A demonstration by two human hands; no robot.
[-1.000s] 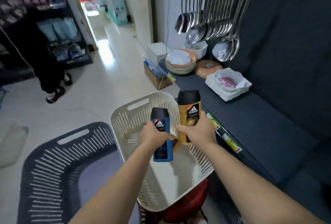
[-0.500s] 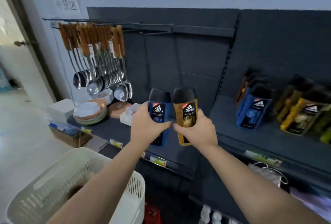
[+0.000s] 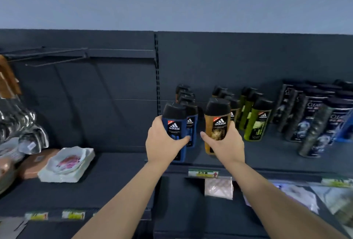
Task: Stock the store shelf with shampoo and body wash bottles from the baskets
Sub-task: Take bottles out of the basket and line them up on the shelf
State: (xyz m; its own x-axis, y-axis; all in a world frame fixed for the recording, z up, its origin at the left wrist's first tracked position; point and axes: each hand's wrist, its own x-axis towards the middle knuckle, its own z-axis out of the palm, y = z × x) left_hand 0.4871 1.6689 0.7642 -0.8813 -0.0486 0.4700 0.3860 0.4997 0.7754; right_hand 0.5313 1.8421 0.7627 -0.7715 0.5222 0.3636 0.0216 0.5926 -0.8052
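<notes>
My left hand (image 3: 163, 143) grips a blue Adidas bottle (image 3: 174, 124) with a black cap, upright at the front of the dark shelf (image 3: 271, 154). My right hand (image 3: 225, 144) grips a gold Adidas bottle (image 3: 217, 122), also upright, just to the right. Behind the blue bottle stands a row of blue bottles (image 3: 188, 103); behind the gold one, a row of gold bottles (image 3: 232, 105). Whether the held bottles touch the shelf is hidden by my hands.
Green Adidas bottles (image 3: 257, 122) and dark Clear shampoo bottles (image 3: 313, 118) fill the shelf to the right. On the lower left shelf lie a white dish stack (image 3: 66, 164), a brown lid (image 3: 36, 162) and hanging ladles (image 3: 21, 122). Price labels (image 3: 203, 173) line the shelf edge.
I have turned away from the white basket to the shelf. Both hands carried the two bottles to the right, up to the fronts of the matching rows.
</notes>
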